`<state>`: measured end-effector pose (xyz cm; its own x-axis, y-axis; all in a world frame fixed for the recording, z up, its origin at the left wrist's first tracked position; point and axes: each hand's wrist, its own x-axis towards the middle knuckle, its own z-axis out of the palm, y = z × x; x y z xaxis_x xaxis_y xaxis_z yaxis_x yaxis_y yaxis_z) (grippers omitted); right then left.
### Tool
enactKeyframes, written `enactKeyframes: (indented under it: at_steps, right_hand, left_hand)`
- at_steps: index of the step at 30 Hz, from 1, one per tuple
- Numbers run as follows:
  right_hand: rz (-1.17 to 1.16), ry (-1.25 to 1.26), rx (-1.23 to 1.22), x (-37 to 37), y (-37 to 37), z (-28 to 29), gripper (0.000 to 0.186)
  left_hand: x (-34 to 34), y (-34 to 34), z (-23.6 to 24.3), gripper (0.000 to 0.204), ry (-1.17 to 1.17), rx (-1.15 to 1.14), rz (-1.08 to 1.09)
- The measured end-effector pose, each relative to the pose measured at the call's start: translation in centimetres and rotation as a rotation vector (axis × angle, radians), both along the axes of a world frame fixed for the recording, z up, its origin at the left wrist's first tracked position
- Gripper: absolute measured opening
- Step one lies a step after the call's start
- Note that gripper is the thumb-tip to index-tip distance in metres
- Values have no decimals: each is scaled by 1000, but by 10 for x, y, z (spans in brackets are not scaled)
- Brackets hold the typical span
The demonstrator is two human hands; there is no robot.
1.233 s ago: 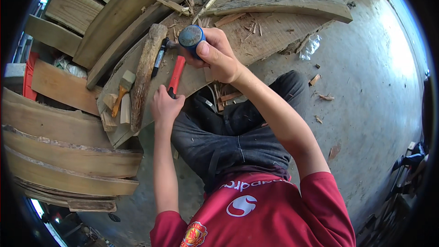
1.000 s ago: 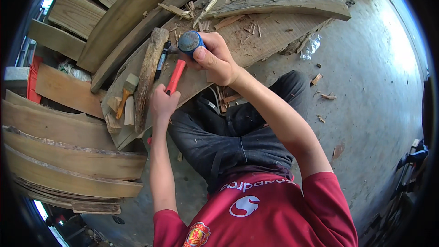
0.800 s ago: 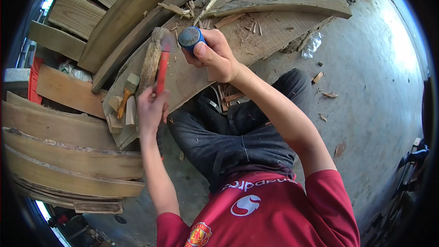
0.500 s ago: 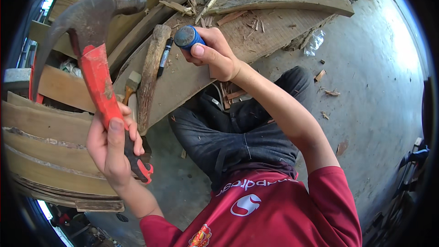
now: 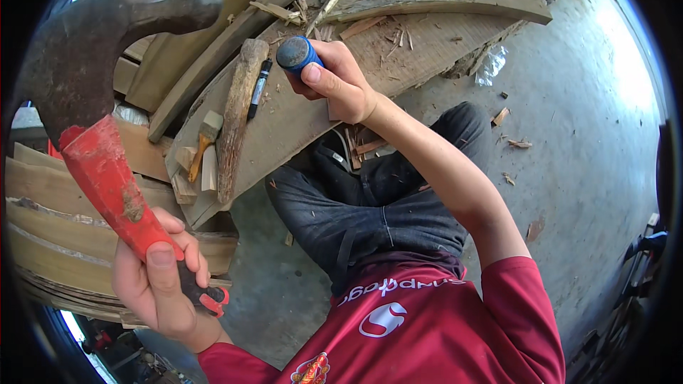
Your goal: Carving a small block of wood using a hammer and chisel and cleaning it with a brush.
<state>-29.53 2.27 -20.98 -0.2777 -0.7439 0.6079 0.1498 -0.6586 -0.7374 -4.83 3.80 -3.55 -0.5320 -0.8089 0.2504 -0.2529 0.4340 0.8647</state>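
Grips a red-handled claw hammer [image 5: 114,178] in the left hand [image 5: 160,288], close before the view at left, wrapped low on the handle, probably for reach and leverage. Closes the right hand [image 5: 338,87] round a metal-capped blue tool handle [image 5: 295,54], likely a chisel's, over the wooden board [image 5: 279,135]; shows the cap above the fist, presumably to leave the metal uncovered. Cannot see the lower end, hidden by the hand. Has on the board a black marker pen [image 5: 260,89] just beside a rough stick [image 5: 240,114], maybe set there within reach; has also a paintbrush [image 5: 208,130] and wood offcuts [image 5: 208,171] on the stick's left. Shows curved planks [image 5: 43,217] stacked at left, apparently to save floor space. Shows splinters [image 5: 400,39] farther up, near a curved slab [image 5: 434,4]. Cannot tell the mostly hidden red piece [image 5: 53,148] at far left as bin or panel, nor any contents.
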Motion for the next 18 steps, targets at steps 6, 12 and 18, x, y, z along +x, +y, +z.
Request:
enactKeyframes:
  at_steps: [6,12,18]
  right_hand:
    - [-42,-39,42,-6,5,-2,48]
    - [-229,312,38,-16,13,-32,44]
    - [-284,-152,-211,-25,29,-22,40]
  left_hand:
    - [-16,-4,-4,17,-332,120,-104]
    - [-6,0,1,33,-75,59,-90]
    - [-8,-2,-32,29,-72,124,24]
